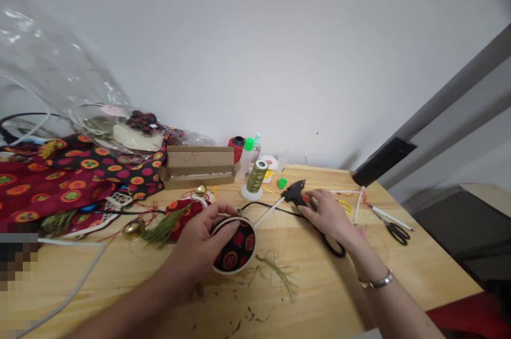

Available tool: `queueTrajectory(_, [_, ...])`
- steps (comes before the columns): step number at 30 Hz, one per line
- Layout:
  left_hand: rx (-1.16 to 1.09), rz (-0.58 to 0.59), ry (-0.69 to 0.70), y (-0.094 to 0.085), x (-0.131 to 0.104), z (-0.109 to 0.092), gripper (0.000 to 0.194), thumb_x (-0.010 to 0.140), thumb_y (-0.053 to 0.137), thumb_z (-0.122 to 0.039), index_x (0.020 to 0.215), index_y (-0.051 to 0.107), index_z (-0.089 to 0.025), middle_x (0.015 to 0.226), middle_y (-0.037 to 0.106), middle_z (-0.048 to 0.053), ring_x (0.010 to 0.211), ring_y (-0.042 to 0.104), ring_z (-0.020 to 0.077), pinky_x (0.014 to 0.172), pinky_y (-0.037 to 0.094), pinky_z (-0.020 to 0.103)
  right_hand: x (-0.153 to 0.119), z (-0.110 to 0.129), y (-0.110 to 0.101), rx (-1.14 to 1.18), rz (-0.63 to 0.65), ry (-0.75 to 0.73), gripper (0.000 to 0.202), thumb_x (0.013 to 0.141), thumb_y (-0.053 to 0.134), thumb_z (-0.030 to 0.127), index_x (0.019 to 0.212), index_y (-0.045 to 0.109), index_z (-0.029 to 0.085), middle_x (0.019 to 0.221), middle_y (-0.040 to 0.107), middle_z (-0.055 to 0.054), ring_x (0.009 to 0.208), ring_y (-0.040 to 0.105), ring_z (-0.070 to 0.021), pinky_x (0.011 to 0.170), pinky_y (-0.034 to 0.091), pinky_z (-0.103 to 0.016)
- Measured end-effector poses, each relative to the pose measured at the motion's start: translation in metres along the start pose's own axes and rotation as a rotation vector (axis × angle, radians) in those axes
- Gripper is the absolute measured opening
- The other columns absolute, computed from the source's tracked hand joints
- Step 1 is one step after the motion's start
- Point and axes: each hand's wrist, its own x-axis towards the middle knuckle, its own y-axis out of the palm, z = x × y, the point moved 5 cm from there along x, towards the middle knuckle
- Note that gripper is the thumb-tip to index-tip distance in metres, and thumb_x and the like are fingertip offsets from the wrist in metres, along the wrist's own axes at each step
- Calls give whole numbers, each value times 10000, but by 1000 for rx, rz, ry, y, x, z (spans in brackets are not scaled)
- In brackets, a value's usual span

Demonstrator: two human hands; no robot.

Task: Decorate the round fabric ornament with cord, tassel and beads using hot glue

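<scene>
So your left hand (202, 240) has the disc (242, 243) pinched, thumb across its face, fingers round the far edge. Your right hand (328, 214) is at the glue gun (294, 193), which sits at that hand's 10 o'clock; can't tell if the fingers are closed on it. Gun's way nearer your right, and its white stick (269, 213) points roughly 8 o'clock, ending by the disc.
</scene>
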Motion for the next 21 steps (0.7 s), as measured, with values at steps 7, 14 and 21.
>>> queueTrajectory(7, [-184,-15,-77,-2,3,4,255,707,740,-273,876,576,-175,723,721,-13,633,657,129,589,515,222,10,15,18,-301,124,42,361,773,555,294,1014,657,45,1041,619,-225,1046,520,-360,872,389,-412])
queueTrajectory(14, [-235,-26,-121,-4,5,9,295,657,757,-205,899,592,-168,755,742,6,649,675,147,611,537,250,22,17,21,-388,235,82,290,765,543,292,892,692,77,978,664,-225,987,572,-349,769,408,-369])
queueTrajectory(21, [-125,-79,-54,-6,4,4,272,680,748,-246,901,605,-178,787,734,0,709,673,161,648,536,263,17,9,12,-288,216,124,256,751,538,356,761,682,145,792,697,-159,781,639,-292,593,390,-315])
